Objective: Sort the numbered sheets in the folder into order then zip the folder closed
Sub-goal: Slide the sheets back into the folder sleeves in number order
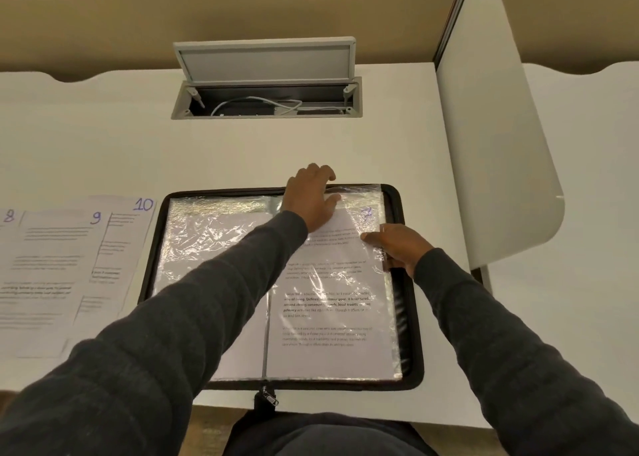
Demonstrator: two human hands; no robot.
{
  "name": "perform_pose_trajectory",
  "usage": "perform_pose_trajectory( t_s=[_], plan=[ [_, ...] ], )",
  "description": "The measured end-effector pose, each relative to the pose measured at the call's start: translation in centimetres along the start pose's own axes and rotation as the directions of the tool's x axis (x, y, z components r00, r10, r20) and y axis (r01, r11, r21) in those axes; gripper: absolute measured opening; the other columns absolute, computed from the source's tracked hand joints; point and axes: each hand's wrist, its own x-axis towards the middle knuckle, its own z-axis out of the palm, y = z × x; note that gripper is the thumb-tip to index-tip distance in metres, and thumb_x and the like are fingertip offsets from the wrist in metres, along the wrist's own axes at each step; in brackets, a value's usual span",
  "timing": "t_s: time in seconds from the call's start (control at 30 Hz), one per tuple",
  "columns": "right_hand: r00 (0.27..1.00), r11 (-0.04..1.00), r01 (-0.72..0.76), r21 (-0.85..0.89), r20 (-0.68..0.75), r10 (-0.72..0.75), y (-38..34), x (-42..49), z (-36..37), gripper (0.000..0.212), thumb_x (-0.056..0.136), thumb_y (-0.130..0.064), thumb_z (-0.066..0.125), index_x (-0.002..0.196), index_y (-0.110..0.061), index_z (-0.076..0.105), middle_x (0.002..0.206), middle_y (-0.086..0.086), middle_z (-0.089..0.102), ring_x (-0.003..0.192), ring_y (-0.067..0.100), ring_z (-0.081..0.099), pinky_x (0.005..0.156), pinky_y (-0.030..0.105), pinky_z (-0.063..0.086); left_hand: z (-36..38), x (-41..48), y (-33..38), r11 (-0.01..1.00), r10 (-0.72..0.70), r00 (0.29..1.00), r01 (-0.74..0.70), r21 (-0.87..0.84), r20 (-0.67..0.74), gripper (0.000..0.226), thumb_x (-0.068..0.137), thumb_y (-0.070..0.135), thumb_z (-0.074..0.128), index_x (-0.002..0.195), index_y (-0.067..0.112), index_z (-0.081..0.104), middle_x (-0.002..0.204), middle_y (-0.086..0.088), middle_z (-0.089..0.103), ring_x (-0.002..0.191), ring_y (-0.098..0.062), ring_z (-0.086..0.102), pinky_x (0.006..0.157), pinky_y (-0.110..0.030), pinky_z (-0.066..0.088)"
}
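Dark knitted sleeves reach over the white bench to a black zip folder lying open at its near edge. The left grip curls over the top edge of a crinkly plastic pocket. The right grip pinches the pocket's right edge. A printed sheet is inside. Loose sheets numbered 8, 9 and 10 lie to the left.

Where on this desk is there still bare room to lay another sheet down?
Bare desk lies between the folder's far edge and the cable hatch, and beyond the loose sheets, left of that hatch. A narrow strip runs between folder and divider. Crowded: beside the folder where sheets overlap, and on it, where left hand and right hand grip the plastic sleeve.
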Motion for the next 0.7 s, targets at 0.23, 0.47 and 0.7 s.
perform_pose_trajectory(
  t_s=[0.23, 0.47, 0.7],
  plan=[
    [0.994, 0.965, 0.063, 0.255, 0.074, -0.085, -2.8, -2.3, 2.4, 0.032, 0.097, -0.025, 0.063, 0.118, -0.001, 0.066, 0.093, 0.015, 0.069, 0.079, 0.026, 0.065, 0.068, 0.031, 0.053, -4.0, -6.1, 2.1, 0.869, -0.27, 0.961, 0.272, -0.413, 0.063, 0.049, 0.081, 0.065, 0.064, 0.094, 0.019, 0.054, 0.094, 0.004, 0.056, 0.084, -0.012, 0.055, 0.07, -0.027, 0.047],
    [0.936, 0.917, 0.19, 0.351, 0.218, -0.278, -7.2, -5.0, 9.4, 0.033, 0.1, -0.038, 0.057, 0.118, -0.014, 0.069, 0.102, 0.006, 0.074, 0.099, 0.024, 0.068, 0.095, 0.045, 0.048, -11.2, -11.5, -1.4, 0.508, -0.402, 0.841, 0.535, -0.676, 0.363, 0.086, 0.056, 0.087, 0.064, 0.117, 0.026, 0.056, 0.108, 0.0, 0.069, 0.087, -0.02, 0.072, 0.07, -0.038, 0.06],
    [0.878, 0.928, 0.32, 0.192, 0.308, -0.366, -7.8, -5.9, 19.6, 0.038, 0.101, -0.049, 0.051, 0.127, -0.026, 0.064, 0.123, -0.009, 0.071, 0.119, 0.01, 0.063, 0.101, 0.036, 0.043, -14.6, -15.2, -11.7, 0.421, -0.509, 0.792, 0.571, -0.705, 0.337, 0.034, 0.073, 0.033, 0.078, 0.097, 0.011, 0.072, 0.094, -0.009, 0.075, 0.089, -0.028, 0.072, 0.075, -0.042, 0.059]
  ],
)
